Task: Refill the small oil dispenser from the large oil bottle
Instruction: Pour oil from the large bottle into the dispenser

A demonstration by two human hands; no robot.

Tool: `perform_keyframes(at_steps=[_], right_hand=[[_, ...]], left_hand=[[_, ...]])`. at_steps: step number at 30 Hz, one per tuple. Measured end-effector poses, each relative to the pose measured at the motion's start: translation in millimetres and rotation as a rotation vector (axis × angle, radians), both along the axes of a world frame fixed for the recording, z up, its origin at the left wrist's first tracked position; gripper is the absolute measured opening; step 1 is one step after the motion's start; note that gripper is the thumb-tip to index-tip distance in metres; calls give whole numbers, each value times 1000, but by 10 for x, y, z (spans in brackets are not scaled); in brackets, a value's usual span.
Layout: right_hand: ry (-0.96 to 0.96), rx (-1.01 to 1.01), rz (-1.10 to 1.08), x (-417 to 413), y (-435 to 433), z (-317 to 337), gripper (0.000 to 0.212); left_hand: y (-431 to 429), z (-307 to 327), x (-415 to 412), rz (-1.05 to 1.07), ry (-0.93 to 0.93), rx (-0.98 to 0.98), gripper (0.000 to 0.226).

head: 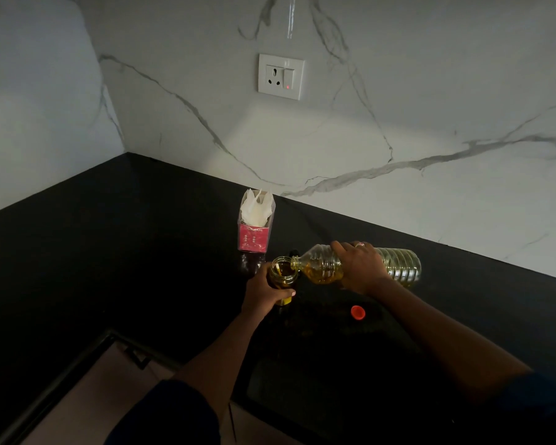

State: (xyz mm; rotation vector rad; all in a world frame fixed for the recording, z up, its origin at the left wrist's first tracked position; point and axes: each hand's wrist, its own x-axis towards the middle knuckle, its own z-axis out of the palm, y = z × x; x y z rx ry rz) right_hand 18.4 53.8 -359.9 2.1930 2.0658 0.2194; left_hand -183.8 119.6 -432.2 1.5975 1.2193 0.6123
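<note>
1. While it stands upright on the black counter (142, 252), the small oil dispenser (282, 273) has its wide mouth uncovered, with amber oil showing inside the glass.
2. Wrapped around the dispenser's lower body, the left hand (265, 292) is clamped on it, thumb across the front and fingers round the far side.
3. Tipped nearly horizontal just to the right of the dispenser, the large oil bottle (357, 266) has its open neck touching or just over the dispenser's rim; whether oil is running from it cannot be made out.
4. Yellow oil pools in the bottle's shoulder near the neck, while the ribbed base end, pointing right, looks mostly clear.
5. Gripping the bottle's middle from above, the right hand (361, 266) is closed around it, and a ring shows on one finger.
6. On the counter nearer the person, below the right forearm, lies a red cap (358, 312), apart from both containers.
7. Behind the dispenser, near the wall, stands a clear tissue pack (256, 224) with a pink label and white tissue poking out of the top.
8. Just behind the bottle's neck a small dark object sits on the counter, too dim to identify.
9. Above on the veined marble wall (398, 107) is a white socket plate (281, 76) with a small red light.
</note>
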Motion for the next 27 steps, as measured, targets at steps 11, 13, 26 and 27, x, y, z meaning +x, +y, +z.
perform_keyframes(at_steps=[11, 13, 26, 27], right_hand=[[74, 27, -27, 22, -33, -100, 77], [84, 28, -29, 21, -35, -94, 77], [87, 35, -43, 48, -47, -65, 75], [96, 35, -44, 46, -47, -66, 75]], left_hand=[[-15, -3, 6, 9, 3, 8, 73], [-12, -3, 8, 10, -1, 4, 74], [1, -17, 39, 11, 3, 23, 73], [1, -18, 39, 11, 2, 26, 73]])
